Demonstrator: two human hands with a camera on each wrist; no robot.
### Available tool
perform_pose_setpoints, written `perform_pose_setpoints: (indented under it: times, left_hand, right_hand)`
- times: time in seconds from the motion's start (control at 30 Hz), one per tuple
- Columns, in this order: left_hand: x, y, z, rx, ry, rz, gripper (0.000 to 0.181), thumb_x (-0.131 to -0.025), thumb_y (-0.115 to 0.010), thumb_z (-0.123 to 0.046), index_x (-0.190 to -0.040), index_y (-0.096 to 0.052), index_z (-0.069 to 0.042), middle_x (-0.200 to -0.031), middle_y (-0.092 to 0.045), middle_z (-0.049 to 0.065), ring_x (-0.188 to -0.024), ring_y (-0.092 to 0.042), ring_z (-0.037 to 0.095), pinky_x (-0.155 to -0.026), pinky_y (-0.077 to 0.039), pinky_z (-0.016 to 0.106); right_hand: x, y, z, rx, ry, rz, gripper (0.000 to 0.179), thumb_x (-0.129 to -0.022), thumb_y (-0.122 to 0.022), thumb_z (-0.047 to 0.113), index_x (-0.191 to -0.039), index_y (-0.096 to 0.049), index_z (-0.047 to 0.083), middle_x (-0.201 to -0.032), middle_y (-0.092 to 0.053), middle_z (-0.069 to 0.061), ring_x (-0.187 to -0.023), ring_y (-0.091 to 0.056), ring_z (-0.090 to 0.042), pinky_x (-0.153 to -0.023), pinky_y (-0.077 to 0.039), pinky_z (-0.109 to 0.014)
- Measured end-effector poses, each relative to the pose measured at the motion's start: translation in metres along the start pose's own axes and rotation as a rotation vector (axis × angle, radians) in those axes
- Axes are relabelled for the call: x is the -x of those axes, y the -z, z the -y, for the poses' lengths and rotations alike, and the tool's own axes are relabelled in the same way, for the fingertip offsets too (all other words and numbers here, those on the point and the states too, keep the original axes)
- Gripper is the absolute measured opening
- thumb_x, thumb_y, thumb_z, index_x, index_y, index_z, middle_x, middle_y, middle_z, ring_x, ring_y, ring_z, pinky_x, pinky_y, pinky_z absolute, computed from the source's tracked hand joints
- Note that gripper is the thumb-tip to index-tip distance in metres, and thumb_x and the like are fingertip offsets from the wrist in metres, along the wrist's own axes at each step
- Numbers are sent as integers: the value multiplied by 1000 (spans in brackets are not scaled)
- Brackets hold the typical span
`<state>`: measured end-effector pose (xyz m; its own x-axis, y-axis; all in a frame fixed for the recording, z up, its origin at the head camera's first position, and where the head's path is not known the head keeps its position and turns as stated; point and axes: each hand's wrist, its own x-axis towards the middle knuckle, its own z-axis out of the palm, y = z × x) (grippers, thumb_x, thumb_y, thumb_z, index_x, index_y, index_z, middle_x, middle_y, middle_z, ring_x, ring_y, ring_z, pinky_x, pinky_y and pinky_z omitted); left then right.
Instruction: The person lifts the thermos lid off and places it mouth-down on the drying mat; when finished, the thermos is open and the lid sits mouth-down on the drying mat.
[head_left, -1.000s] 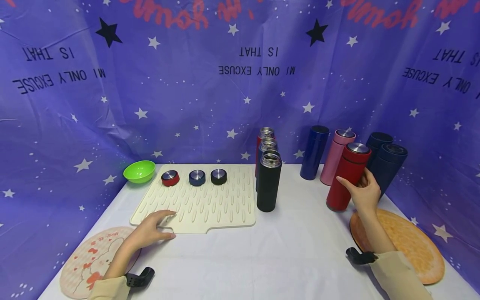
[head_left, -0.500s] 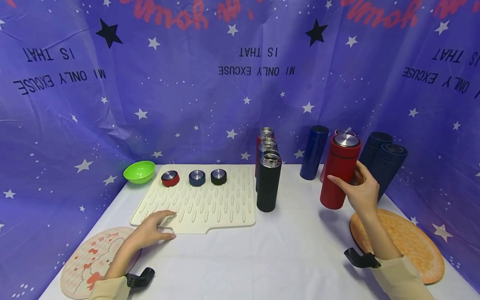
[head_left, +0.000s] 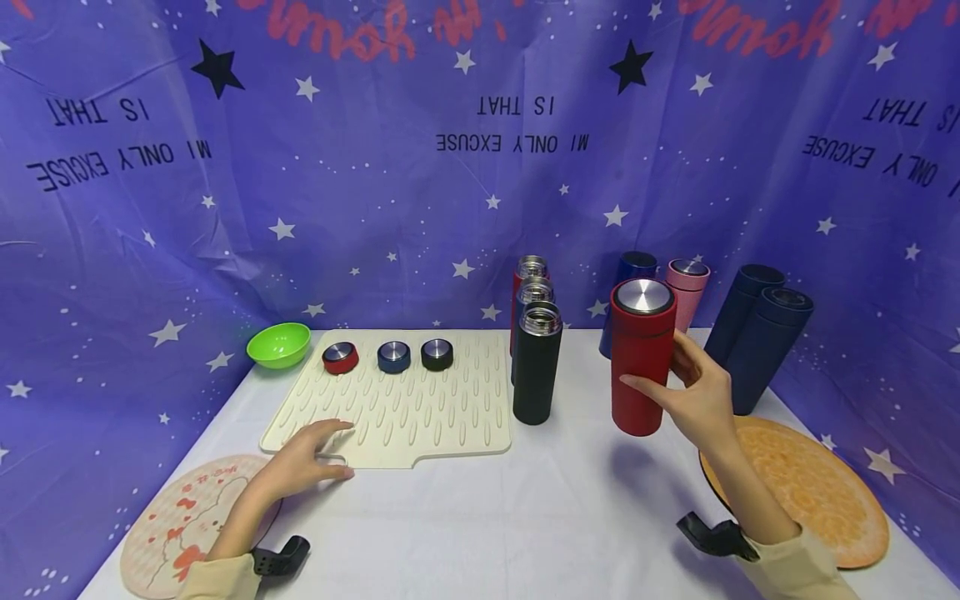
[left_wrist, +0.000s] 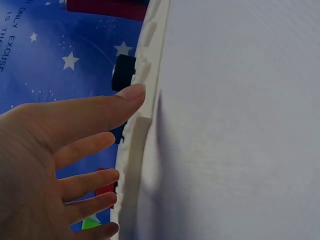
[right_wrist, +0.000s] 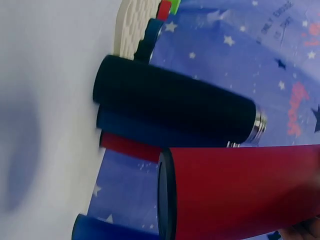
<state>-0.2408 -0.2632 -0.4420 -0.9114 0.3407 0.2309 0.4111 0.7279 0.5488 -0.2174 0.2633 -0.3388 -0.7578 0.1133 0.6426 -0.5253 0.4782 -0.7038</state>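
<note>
My right hand grips a red thermos flask with a steel-topped lid, holding it upright above the white table; its dark base shows in the right wrist view. Left of it stands a lidless black flask, with lidless blue and red ones in a row behind. My left hand hovers by the near left edge of the cream drying mat, fingers apart and holding nothing. On that mat sit a red lid, a blue lid and a black lid.
A green bowl is at the mat's far left. A blue flask, a pink flask and two navy flasks stand at the back right. A pink round placemat and an orange-patterned one flank the table.
The right hand has lifted the red thermos flask off the table and carried it left and nearer, away from the pink and navy flasks. The left hand has stayed in place.
</note>
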Motion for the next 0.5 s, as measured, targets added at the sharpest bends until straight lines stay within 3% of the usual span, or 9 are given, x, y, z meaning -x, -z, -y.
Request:
perform_pose_setpoints:
  times: [0.2,0.33,0.5]
  left_hand:
    - [-5,3,-12,20,-25,-42,71,-77,-81,-33,-135,-52,-3,-135,-51,21,-126,-42,47,-101,-34,63]
    - [-11,5,-30,42,-39,-55,75,-80,-78,-39,-141,-47,-8,-141,-48,17,-130,-39,45,-102,-33,63]
    - [-21,9,-58,90,-105,-65,80,-80,-78,-40,-145,-41,-12,-143,-47,14,-131,-40,39,-103,-36,60]
  right_hand:
    - [8,-10,7,-18,63,79,78,-65,-89,2,-135,-56,14,-118,-65,-6,-104,-62,-5,-91,-47,-14]
    - [13,-19,11,-27,89,113,80,-60,-90,-1,-133,-58,9,-115,-67,-9,-103,-62,-4,-91,-47,-14]
    - [20,-28,28,-29,91,154,79,-58,-90,-5,-130,-57,1,-113,-67,-13,-103,-61,0,-90,-47,-14]
